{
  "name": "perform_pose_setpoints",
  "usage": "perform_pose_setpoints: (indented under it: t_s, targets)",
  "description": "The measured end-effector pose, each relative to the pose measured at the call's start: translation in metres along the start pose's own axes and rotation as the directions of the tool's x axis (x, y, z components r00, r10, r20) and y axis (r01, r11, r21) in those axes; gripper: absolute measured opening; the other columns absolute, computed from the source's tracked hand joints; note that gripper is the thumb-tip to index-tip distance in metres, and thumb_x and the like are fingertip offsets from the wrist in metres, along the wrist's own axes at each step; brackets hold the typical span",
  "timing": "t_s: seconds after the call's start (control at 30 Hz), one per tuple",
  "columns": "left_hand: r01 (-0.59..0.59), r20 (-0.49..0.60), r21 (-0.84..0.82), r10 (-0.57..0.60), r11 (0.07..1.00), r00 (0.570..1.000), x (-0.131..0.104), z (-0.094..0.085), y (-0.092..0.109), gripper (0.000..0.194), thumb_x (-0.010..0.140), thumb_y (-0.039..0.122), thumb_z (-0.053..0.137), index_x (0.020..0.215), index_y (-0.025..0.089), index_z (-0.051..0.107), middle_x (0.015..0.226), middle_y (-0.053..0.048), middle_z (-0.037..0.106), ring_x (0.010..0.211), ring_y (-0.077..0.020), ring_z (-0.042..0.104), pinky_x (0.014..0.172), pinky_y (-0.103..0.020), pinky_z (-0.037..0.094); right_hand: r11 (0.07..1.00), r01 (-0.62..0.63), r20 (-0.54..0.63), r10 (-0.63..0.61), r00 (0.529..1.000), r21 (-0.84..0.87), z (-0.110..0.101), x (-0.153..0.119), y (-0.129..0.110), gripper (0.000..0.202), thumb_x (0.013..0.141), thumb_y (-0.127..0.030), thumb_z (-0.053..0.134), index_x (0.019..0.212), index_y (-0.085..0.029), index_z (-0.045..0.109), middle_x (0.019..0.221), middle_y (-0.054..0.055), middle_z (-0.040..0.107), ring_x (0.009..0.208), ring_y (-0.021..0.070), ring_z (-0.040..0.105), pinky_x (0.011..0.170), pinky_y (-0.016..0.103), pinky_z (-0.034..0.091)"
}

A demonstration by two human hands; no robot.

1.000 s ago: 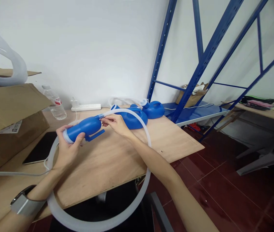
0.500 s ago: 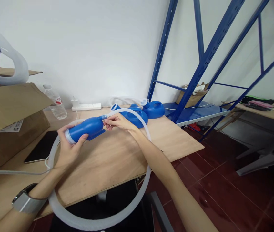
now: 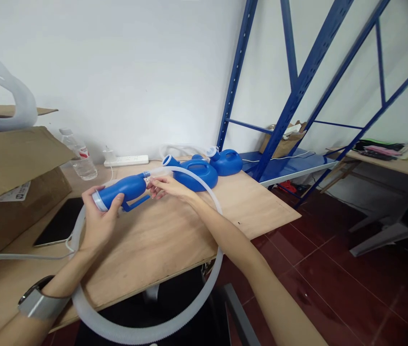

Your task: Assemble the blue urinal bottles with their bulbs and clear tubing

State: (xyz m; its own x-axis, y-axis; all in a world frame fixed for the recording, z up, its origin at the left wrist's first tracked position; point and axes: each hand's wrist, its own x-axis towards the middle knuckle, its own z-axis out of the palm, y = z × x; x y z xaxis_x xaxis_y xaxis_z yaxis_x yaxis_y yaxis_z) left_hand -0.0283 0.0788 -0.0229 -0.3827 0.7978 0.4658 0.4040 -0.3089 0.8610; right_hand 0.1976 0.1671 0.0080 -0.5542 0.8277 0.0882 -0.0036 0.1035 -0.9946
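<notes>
A blue urinal bottle (image 3: 122,189) with a looped handle is tilted above the table, its narrow neck pointing right. My left hand (image 3: 100,211) is wrapped around its wide end, by the whitish cap (image 3: 99,200). From the neck a translucent corrugated hose (image 3: 204,179) runs off in a big loop, over my right forearm and down past the table edge. My right hand (image 3: 166,186) is just right of the neck, below the hose, thumb and fingers pinched together. Whatever small thing may be in that pinch is too tiny to make out.
Two more blue bottles (image 3: 197,175) lie at the back of the wooden table (image 3: 146,254). A cardboard box (image 3: 23,206), a water bottle (image 3: 81,156), a power strip (image 3: 129,160) and a dark tablet (image 3: 59,221) are on the left. A blue metal rack (image 3: 279,125) stands right.
The blue bottle has tilted slightly, so its handle shows more fully. My right hand has drawn a little down and left with it, still pinched. The view has shifted slightly.
</notes>
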Motion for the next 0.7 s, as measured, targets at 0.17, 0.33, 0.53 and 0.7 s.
perform_pose_setpoints:
  t_s: [0.17,0.33,0.53,0.7]
  targets:
    - [0.067,-0.027,-0.067,-0.069,0.995,0.997,0.001,-0.001,0.008,0.061,0.080,0.049,0.080,0.126,0.027,0.047,0.106,-0.003,0.057,0.064,-0.0137,0.059,0.050,-0.026,0.053,0.992,0.057,0.012,-0.056,0.998,-0.117,-0.006,0.000,-0.004,0.038,0.094,-0.053,0.072,0.090,-0.015,0.072,0.082,0.002,0.071,0.067,0.0108,0.068,0.060,0.019,0.052]
    - [0.140,-0.095,-0.131,-0.153,0.981,0.984,0.005,-0.001,0.013,0.061,0.079,0.047,0.081,0.122,0.026,0.043,0.104,-0.002,0.054,0.062,-0.0123,0.058,0.046,-0.027,0.053,0.833,0.292,-0.212,-0.428,0.878,-0.469,-0.049,-0.021,-0.045,0.029,0.095,-0.046,0.068,0.095,-0.018,0.075,0.097,0.005,0.076,0.094,0.0175,0.069,0.081,0.027,0.054]
    - [0.159,-0.250,-0.220,-0.213,0.963,0.945,0.016,-0.001,0.006,0.057,0.080,0.046,0.079,0.116,0.025,0.040,0.108,-0.002,0.050,0.068,-0.0101,0.057,0.043,-0.022,0.051,0.664,0.085,-0.041,-0.171,0.984,-0.743,-0.097,-0.086,-0.058,0.040,0.094,-0.048,0.070,0.122,-0.020,0.076,0.126,0.011,0.074,0.118,0.0270,0.067,0.109,0.043,0.049]
    - [0.223,-0.239,-0.157,-0.256,0.962,0.936,0.023,-0.002,-0.014,0.060,0.080,0.049,0.079,0.115,0.025,0.037,0.102,-0.002,0.050,0.065,-0.0124,0.056,0.040,-0.025,0.049,0.554,-0.125,-0.024,0.186,0.982,-0.823,-0.083,-0.163,-0.025,0.071,0.090,-0.062,0.072,0.151,-0.028,0.061,0.169,0.013,0.039,0.161,0.0361,0.026,0.131,0.050,0.026]
